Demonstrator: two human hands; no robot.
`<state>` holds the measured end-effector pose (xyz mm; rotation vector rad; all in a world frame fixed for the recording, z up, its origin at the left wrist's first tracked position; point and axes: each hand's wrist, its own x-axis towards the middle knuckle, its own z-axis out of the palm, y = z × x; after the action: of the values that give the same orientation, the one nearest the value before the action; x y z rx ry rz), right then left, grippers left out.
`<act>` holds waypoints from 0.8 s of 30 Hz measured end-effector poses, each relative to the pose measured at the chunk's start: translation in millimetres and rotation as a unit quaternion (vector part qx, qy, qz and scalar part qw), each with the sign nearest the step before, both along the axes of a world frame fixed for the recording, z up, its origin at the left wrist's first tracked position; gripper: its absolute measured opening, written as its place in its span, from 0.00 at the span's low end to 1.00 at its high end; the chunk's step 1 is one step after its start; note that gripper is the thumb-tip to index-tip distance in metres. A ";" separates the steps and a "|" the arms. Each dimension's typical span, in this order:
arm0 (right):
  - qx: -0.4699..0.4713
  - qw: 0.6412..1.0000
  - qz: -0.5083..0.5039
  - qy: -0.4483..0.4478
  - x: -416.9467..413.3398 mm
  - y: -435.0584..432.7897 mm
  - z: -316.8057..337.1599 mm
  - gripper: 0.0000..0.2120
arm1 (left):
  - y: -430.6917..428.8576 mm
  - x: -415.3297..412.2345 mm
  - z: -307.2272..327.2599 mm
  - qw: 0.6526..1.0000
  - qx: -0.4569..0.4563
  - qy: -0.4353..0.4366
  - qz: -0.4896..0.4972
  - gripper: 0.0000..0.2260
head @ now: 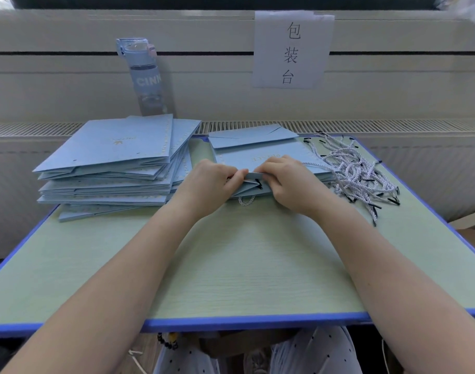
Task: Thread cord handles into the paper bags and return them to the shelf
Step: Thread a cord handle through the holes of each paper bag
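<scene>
On the tabletop (231, 279) at 12 o'clock, a paper bag (251, 189) is pinched by the left hand (212, 182) and right hand (290, 184); its cord (258, 183) should be pulled through next.

The green table (231, 265) is laid with a tall bag stack (115, 163), a seemingly lower stack (260, 147), and heaped cords (358, 171)

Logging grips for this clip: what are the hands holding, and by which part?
Both the left hand and right hand pinch the flat light-blue paper bag at its near open edge.
</scene>
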<state>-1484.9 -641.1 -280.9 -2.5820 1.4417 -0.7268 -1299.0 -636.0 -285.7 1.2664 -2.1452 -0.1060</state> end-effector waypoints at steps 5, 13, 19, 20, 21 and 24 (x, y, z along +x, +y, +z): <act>-0.093 0.995 0.006 -0.027 -0.8 1.1 0.4 0.12 | 1.7 -0.3 2.7 0.999 0.007 0.039 -0.002 0.23; -0.257 0.953 0.002 -0.160 2.4 4.8 5.4 0.05 | -2.1 4.6 8.2 0.981 -0.038 0.182 0.057 0.24; -0.169 0.965 -0.065 -0.192 10.8 4.3 -4.0 0.07 | 3.8 0.6 6.7 0.985 -0.093 0.144 0.013 0.22; -0.157 0.966 -0.074 -0.194 11.0 4.6 -4.1 0.07 | 4.5 -0.7 5.9 0.986 -0.095 0.137 0.004 0.22; -0.147 0.967 -0.081 -0.193 11.0 4.6 -4.6 0.08 | 4.9 -1.8 4.9 0.987 -0.095 0.131 -0.004 0.22; -0.141 0.968 -0.092 -0.184 12.0 4.1 -6.6 0.07 | 5.0 -2.7 3.6 0.988 -0.094 0.119 -0.018 0.21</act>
<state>-1472.9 -637.0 -287.5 -2.3350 1.5593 -1.4446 -1301.7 -631.0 -282.1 1.0516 -1.9243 -0.0645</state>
